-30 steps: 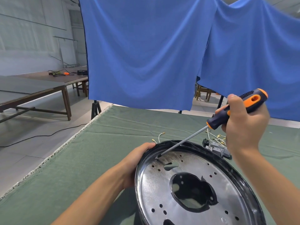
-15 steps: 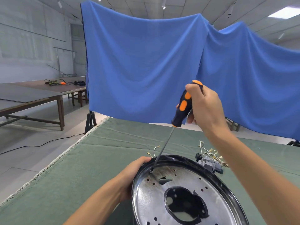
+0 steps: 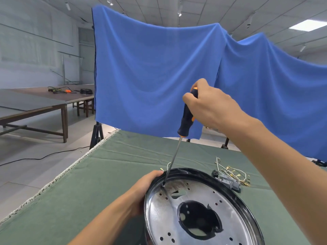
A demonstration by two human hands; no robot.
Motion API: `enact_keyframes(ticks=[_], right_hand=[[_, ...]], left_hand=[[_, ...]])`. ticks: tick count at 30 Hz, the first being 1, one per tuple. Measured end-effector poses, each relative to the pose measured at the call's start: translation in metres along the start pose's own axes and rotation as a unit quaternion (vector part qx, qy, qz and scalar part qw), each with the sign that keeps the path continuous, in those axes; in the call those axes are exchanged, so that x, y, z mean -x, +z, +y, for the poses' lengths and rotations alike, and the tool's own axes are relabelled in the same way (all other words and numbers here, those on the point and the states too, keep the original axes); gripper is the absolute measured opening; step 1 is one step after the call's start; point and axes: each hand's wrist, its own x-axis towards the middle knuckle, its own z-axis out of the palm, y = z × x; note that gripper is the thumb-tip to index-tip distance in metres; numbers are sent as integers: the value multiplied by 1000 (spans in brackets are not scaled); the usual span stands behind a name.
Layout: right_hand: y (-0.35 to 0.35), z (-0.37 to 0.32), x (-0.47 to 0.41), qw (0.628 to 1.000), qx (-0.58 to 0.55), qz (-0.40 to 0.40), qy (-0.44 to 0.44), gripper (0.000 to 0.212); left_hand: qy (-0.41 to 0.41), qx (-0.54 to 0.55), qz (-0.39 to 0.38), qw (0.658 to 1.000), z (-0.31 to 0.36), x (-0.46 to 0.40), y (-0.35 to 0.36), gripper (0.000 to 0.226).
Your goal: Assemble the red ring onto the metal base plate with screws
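So we've got plate (image 3: 203, 209) tilted up on green cloth (image 3: 106, 174), left hand (image 3: 141, 193) gripping its rim, right hand (image 3: 210, 106) wrapped round screwdriver (image 3: 185, 121), tip near far rim. Plate looks stiff, slick, so rim grip best. Red ring not visible

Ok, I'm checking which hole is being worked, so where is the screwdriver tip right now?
In the head view, the screwdriver tip sits at the metal base plate's far-left edge, just right of the left hand's fingertips; the right hand grips its handle above.
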Motion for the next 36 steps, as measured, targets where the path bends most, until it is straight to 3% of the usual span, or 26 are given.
enact_keyframes(ticks=[2, 5, 7, 9, 11, 13, 14, 17, 18, 21, 24, 25, 28, 32, 33, 35, 36], right_hand=[[-2, -3, 0, 999, -30, -4, -21, 23], [-4, -7, -1, 991, 119, 60, -10, 42], [-6, -9, -4, 992, 123, -1, 0, 40], [-8, -11, -7, 997, 22, -79, -15, 24], [-7, -13, -6, 997, 20, -62, -46, 22], [-8, -16, -6, 992, 116, -12, -53, 39], [-10, -17, -6, 991, 126, -28, -44, 41], [-16, -23, -7, 989, 15, -143, -45, 19], [-16, -24, -7, 988, 12, -141, -58, 16], [-16, -27, -8, 988, 124, -69, -68, 41], [-20, -30, -7, 984, 59, -165, -40, 22], [-20, -31, -6, 984, 50, -168, -41, 17], [-20, -29, -9, 985, 139, -89, -46, 40], [-22, -31, -7, 979, 60, -187, -47, 21], [-21, -31, -7, 983, 73, -162, -55, 16], [-22, -31, -7, 984, 135, -103, -59, 34], [-22, -32, -6, 983, 130, -122, -49, 34]], left_hand=[[0, 17, 4, 1000, 1, -2, -3, 55], [-2, 36, 11, 999, 0, -6, -9, 56], [-5, 38, 10, 999, 0, -8, -11, 56], [-7, 37, 9, 999, -1, -10, -11, 56], [-8, 36, 9, 999, -1, -10, -12, 57], [-8, 37, 6, 999, -1, -9, -12, 57], [-9, 38, 4, 999, -1, -9, -12, 57], [-6, 43, -6, 999, -1, -8, -12, 57], [-5, 43, -8, 999, -1, -7, -13, 57], [-6, 44, -10, 999, -1, -5, -12, 57], [3, 43, -19, 999, 1, -3, -12, 51], [7, 41, -29, 999, 2, -3, -12, 47], [8, 35, -52, 998, 3, -3, -12, 39], [11, 20, -51, 998, 2, -4, -13, 39], [11, 12, -50, 999, 2, -5, -14, 38], [13, 2, -50, 999, 1, -6, -14, 36], [13, 3, -50, 999, -1, -7, -15, 36]])
